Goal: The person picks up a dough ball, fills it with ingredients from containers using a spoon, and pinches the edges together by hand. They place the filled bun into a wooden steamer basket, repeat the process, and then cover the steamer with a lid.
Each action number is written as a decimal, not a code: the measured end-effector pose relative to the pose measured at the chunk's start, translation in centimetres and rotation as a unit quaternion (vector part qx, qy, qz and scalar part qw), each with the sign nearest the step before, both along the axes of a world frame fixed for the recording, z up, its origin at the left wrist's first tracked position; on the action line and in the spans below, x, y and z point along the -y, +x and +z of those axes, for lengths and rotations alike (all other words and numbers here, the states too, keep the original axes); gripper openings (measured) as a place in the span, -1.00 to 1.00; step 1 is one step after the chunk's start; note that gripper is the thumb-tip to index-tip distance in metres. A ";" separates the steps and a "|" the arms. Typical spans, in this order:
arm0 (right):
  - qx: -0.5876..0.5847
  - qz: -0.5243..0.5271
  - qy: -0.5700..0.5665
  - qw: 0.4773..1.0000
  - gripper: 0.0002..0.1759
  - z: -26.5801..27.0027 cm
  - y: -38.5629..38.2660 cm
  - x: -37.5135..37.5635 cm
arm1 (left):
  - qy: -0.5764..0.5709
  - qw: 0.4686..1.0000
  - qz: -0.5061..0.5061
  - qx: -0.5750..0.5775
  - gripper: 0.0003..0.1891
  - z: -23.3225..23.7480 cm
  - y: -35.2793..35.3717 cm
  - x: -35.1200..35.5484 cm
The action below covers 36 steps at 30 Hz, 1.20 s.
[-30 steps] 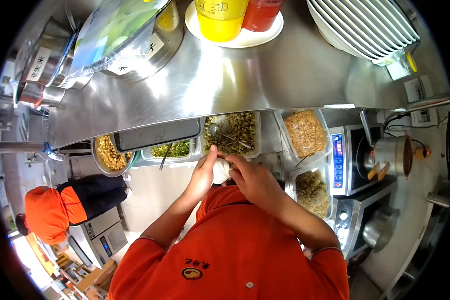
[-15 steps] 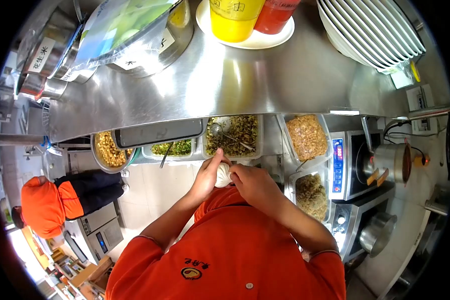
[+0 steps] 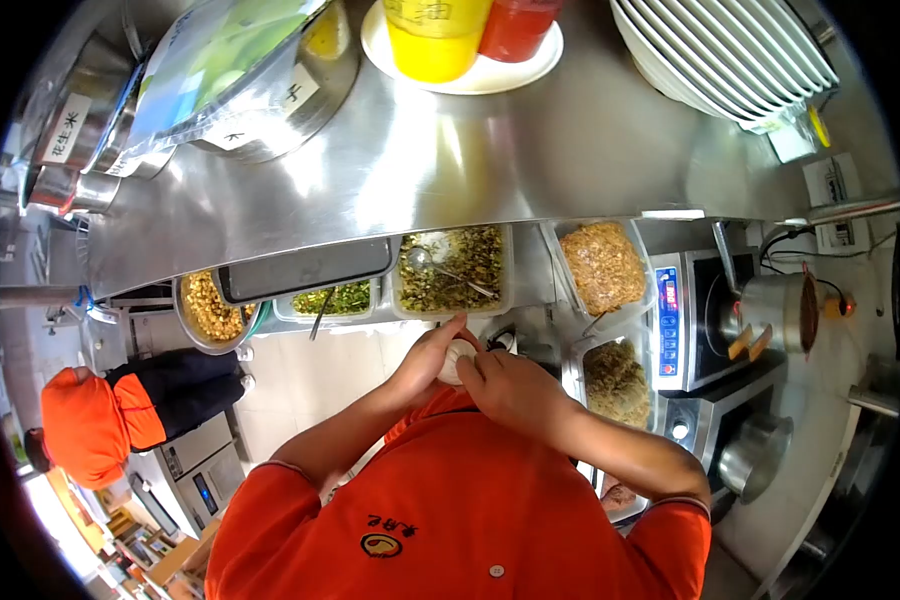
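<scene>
A white pleated bun point(image 3: 454, 364) sits between my two hands, just in front of my red shirt. My left hand point(image 3: 426, 360) is curled around its left side, thumb pointing up and away from me. From the right, my right hand point(image 3: 515, 388) has its fingers closed on the bun's edge and covers much of it. Just beyond the hands lies a clear tub of chopped dark green filling point(image 3: 454, 294), with a metal spoon point(image 3: 440, 266) resting in it.
A steel shelf point(image 3: 530, 150) spans the far side, holding stacked white plates point(image 3: 720, 60). Tubs of brownish filling point(image 3: 602, 265) and grey-green filling point(image 3: 616, 385) stand right, beside an induction cooker point(image 3: 668, 320) with a pot point(image 3: 780, 310). Another person point(image 3: 95, 425) stands at left.
The view has shifted a little, so the shelf and tubs sit further left and higher. My right hand has come further over the bun, and less of the bun shows.
</scene>
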State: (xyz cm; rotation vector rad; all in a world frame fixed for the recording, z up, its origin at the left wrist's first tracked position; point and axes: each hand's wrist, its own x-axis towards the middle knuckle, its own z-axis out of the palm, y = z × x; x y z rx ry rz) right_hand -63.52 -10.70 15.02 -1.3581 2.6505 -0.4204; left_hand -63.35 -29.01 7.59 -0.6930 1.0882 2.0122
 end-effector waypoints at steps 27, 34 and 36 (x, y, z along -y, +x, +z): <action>-0.059 -0.821 -0.181 0.538 -0.46 7.5 25.6 -2.7 | 0.301 0.784 -0.527 0.131 -0.18 4.2 7.4 -20.1; -0.148 -0.853 -0.181 0.468 -0.37 7.5 33.8 6.5 | 0.315 0.615 -0.710 0.137 -0.02 7.8 19.8 -16.6; -0.167 -0.877 -0.192 0.407 -0.45 7.1 38.1 8.9 | 0.316 0.561 -0.743 0.185 -0.04 9.6 24.8 -16.1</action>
